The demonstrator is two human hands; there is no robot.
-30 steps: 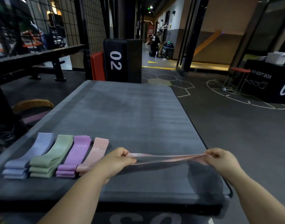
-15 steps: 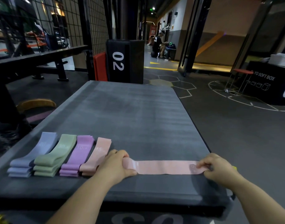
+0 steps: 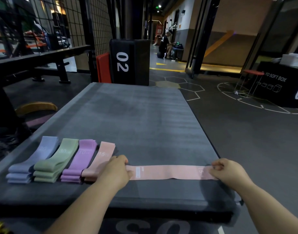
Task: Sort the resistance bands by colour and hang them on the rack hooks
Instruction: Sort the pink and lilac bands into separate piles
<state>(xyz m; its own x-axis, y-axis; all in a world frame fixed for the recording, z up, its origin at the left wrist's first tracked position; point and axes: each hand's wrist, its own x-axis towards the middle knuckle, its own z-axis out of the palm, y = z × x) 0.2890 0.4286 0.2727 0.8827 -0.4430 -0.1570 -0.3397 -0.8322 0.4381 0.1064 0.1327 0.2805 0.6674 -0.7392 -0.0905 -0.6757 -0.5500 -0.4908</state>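
A pale pink resistance band lies flat and stretched out across the near part of the grey mat. My left hand grips its left end and my right hand pinches its right end at the mat's right edge. To the left, side by side, sit a lavender stack, a green stack, a purple stack and a pink stack of folded bands. My left hand partly covers the pink stack.
A black padded box marked 02 stands beyond the mat's far end, with a red pad beside it. A dark bench and wire grid lie at the left. At the far right stands a black soft box. A person sits down the corridor.
The pink band, held twisted above the mat a second ago, has come down and now lies flat on it. Both hands have lowered to the mat with it.
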